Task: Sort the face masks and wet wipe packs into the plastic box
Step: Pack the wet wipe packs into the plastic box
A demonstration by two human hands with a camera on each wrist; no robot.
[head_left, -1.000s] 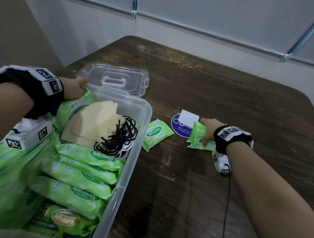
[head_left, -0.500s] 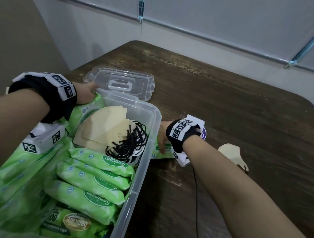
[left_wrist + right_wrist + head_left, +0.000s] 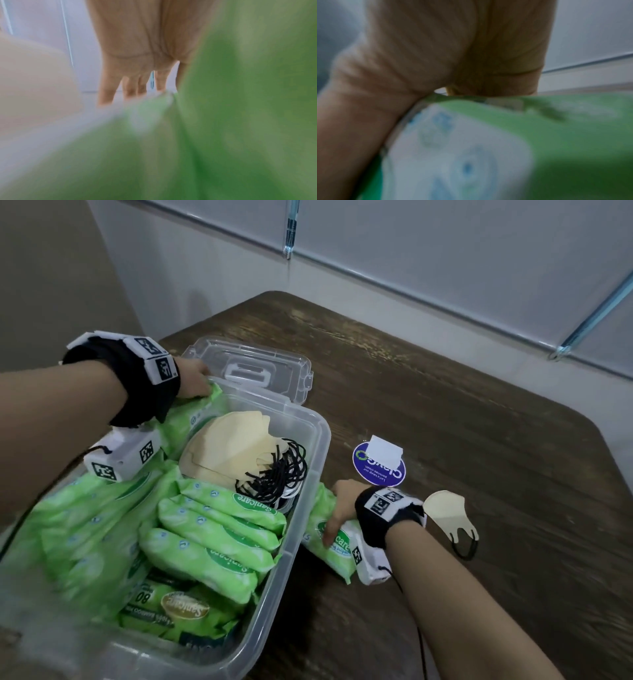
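The clear plastic box (image 3: pixel 310 470) holds several green wet wipe packs (image 3: pixel 222 525) and a stack of beige face masks (image 3: pixel 226 450) with black loops. My left hand (image 3: pixel 191 378) rests at the box's far left end, its fingers (image 3: pixel 142 81) straight against an upright green pack (image 3: pixel 240 121). Beside the box's right wall, my right hand (image 3: pixel 337 508) grips a green wet wipe pack (image 3: pixel 329 546) low over the table, thumb on top. The right wrist view shows the palm (image 3: pixel 453 54) on that pack (image 3: pixel 556 135). One beige mask (image 3: pixel 445 511) lies on the table, right of my right wrist.
The clear lid (image 3: pixel 253 368) lies flat behind the box. A round blue sticker (image 3: pixel 378 474) with a white slip is on the dark wooden table (image 3: pixel 479 422) beyond my right hand. A wall runs along the table's far edge.
My right hand has carried a green pack from the sticker area left to the box's right wall. The beige mask on the table came into view. My left hand stayed at the box's far end.
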